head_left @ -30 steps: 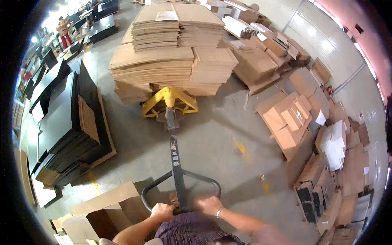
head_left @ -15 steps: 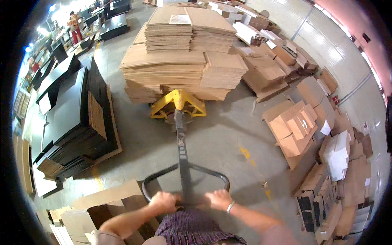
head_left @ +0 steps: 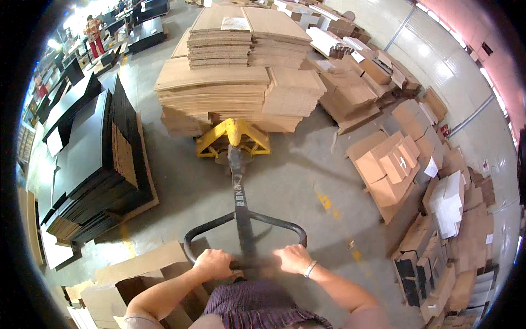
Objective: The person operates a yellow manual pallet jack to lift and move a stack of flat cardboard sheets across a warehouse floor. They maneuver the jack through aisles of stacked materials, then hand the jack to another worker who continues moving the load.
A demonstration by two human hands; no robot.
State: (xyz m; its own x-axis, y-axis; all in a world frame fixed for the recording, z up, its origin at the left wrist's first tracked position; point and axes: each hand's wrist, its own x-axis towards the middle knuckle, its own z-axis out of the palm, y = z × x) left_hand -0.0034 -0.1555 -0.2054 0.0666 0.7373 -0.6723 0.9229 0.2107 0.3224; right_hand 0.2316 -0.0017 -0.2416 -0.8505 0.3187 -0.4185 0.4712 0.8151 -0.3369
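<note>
My left hand (head_left: 215, 264) and my right hand (head_left: 294, 259) each have a closed grip on the black looped steel handle (head_left: 244, 230) of the pallet jack, one on either side of its dark tiller bar (head_left: 239, 197). The bar runs away from me to the yellow steel jack head (head_left: 233, 137), which sits against a tall stack of flat brown corrugated cardboard sheets (head_left: 241, 82) on the grey concrete floor (head_left: 307, 170). To my left stands a stack of black sheets (head_left: 87, 164); to my right lie piles of folded brown cartons (head_left: 389, 162).
</note>
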